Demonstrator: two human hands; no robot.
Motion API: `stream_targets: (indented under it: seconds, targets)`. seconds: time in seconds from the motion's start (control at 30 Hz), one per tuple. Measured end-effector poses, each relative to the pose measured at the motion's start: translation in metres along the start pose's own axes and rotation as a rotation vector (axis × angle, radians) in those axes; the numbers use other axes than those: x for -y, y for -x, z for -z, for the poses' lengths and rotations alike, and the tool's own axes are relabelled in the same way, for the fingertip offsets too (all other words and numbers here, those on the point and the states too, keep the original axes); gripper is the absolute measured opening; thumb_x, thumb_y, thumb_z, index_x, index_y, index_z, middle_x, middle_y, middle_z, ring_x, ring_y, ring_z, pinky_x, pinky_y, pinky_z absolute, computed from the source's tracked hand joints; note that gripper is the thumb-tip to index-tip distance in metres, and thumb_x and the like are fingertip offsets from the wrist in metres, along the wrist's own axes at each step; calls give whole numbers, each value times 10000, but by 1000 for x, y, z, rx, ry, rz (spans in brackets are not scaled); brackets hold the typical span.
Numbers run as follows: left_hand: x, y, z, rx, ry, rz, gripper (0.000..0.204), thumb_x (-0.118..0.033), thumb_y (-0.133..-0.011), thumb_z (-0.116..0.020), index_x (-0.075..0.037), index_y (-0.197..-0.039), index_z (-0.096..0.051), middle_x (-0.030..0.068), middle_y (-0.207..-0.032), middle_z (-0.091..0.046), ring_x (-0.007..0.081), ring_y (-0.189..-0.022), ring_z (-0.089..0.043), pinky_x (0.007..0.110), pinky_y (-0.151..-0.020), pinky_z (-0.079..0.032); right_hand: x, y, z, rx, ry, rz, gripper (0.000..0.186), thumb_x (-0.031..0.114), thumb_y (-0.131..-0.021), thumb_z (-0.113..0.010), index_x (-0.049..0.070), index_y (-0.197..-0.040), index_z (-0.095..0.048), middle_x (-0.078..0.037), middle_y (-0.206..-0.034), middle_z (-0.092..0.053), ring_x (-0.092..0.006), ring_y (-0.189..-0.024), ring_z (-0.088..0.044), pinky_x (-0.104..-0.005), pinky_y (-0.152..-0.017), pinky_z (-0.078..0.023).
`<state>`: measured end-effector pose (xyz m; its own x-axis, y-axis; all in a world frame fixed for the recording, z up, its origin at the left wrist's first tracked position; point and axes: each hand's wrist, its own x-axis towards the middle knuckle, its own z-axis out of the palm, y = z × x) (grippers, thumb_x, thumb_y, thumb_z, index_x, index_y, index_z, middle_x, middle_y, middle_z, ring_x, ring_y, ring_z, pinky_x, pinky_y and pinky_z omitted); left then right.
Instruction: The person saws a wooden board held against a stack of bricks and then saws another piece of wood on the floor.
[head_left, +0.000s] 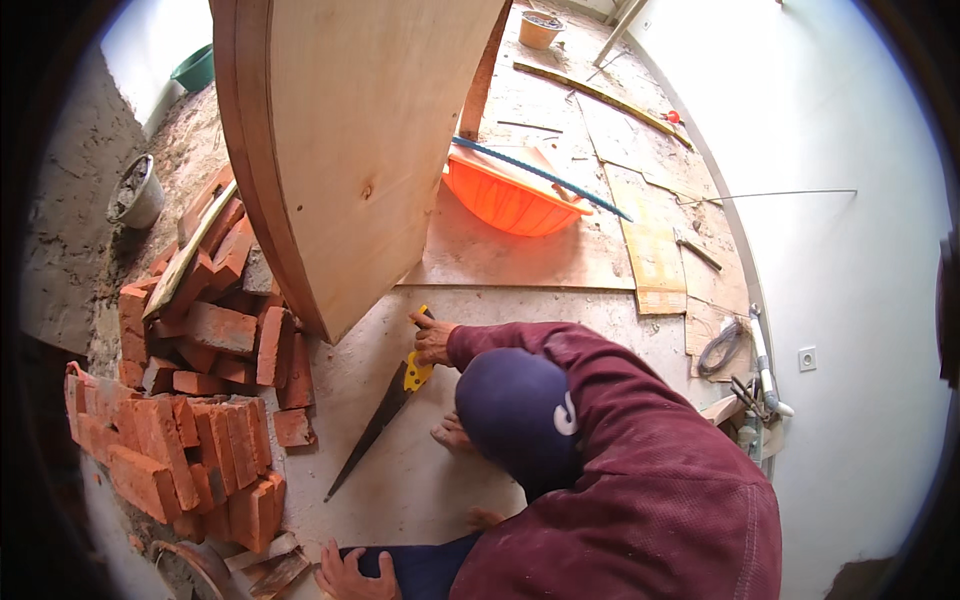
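Observation:
At the lower edge my left hand has its fingers spread, with the thumb beside dark blue cloth. It appears to hold nothing; whether it rests on the cloth I cannot tell. My right hand is out of the picture. Just in front, a co-worker in a maroon top and dark blue cap bends low. The co-worker's hand is on the yellow handle of a handsaw. Its dark blade slants down to the left, low over or on the floor.
Red bricks are piled on the left, near a grey bucket. A tall curved wooden panel stands ahead. Behind it are an orange tub and a blue bar. Cardboard and coiled wire lie by the right wall.

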<state>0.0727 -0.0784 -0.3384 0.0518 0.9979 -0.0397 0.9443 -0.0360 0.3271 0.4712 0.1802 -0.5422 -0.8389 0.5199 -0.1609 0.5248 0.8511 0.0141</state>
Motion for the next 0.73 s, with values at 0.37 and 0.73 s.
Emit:
stream_targets:
  seconds: [0.37, 0.73]
  targets:
    - [-121, -23, 57, 80, 562, 113, 286, -221, -761, -721, -21, -934, -612, 241, -1159, -560, 410, -1136, -494, 488, -1021, -358, 30, 41, 131, 203, -974, -666, 357, 371, -837, -604, 121, -1067, -710, -186, -1014, -688, -353, -954, -654, -407, -840, -518]
    - [-189, 97, 198, 927, 305, -374, 625, -487, -843, -605, -29, -1267, -576, 245, -1325, -530, 430, -1255, -456, 475, -1066, -346, 239, 376, 401, 614, -1018, -273, 473, 268, -835, -631, 102, -1273, -566, -150, -1264, -593, -330, -1189, -545, -402, -1013, -435]
